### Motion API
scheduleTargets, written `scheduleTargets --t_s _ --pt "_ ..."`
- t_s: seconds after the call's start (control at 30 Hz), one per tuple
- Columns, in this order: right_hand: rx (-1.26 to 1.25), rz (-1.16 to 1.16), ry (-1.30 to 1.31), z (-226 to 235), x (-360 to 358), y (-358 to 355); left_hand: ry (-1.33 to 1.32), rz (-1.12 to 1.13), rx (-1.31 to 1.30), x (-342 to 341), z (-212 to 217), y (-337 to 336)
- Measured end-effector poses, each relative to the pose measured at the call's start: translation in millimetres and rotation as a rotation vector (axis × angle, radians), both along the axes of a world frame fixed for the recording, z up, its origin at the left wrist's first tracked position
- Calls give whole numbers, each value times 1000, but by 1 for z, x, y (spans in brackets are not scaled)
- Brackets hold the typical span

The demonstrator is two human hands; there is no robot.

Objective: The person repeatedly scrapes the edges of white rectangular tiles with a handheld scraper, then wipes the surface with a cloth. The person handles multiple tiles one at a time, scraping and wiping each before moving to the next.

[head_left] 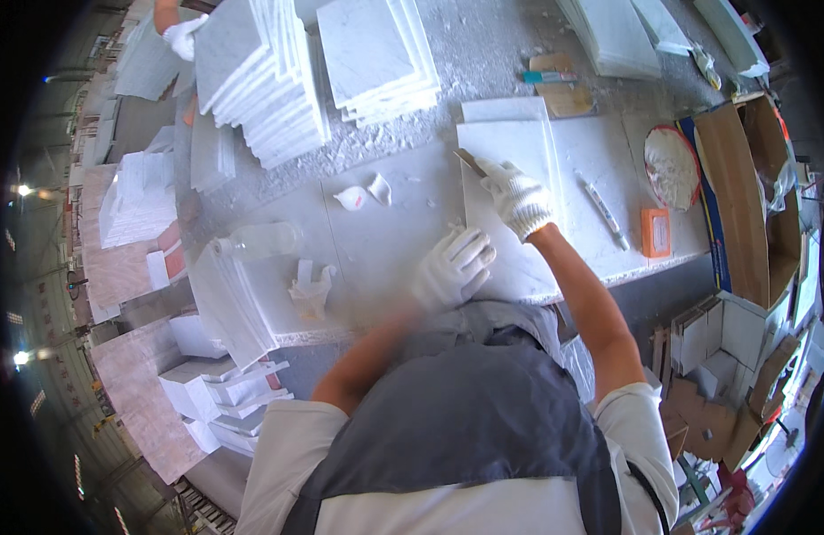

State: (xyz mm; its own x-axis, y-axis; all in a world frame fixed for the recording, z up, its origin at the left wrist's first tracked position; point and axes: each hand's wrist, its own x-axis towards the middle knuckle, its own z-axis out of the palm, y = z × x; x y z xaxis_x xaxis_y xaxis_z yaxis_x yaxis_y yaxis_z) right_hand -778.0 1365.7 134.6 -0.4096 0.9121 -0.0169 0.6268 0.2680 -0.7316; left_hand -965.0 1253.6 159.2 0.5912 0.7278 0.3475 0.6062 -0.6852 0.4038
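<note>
In front of me a pale stone slab (506,192) lies flat on the worktable. My right hand (516,198), in a white knit glove, is over the slab and grips a small scraper (470,163). The scraper's thin, dark blade points toward the slab's far left edge. My left hand (455,267), also gloved, is beside the slab's near left edge. Its fingers are stretched out with nothing visible in them, and the wrist is slightly blurred. Whether the left fingertips touch the slab, I cannot tell.
Stacks of stone tiles (367,53) stand at the far left. Right of the slab are a marker (604,214), an orange box (655,233) and a round dish of white paste (671,168). A cardboard box (737,205) is at the right. Another person's gloved hand (184,37) touches tiles far left.
</note>
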Motion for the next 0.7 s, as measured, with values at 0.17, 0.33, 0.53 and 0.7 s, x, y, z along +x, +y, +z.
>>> scheduleTargets --t_s 0.17,0.33,0.53,0.7 --pt "122 -73 -104 -5 -11 -25 -5 23 56 1 4 -1" --pt "-120 -11 -125 17 -2 -10 11 7 101 0 4 -3" --pt "146 -122 -223 11 -15 -28 24 -1 108 -2 4 -4" --pt "35 -64 -211 23 -10 -35 79 -33 147 -2 5 -4"
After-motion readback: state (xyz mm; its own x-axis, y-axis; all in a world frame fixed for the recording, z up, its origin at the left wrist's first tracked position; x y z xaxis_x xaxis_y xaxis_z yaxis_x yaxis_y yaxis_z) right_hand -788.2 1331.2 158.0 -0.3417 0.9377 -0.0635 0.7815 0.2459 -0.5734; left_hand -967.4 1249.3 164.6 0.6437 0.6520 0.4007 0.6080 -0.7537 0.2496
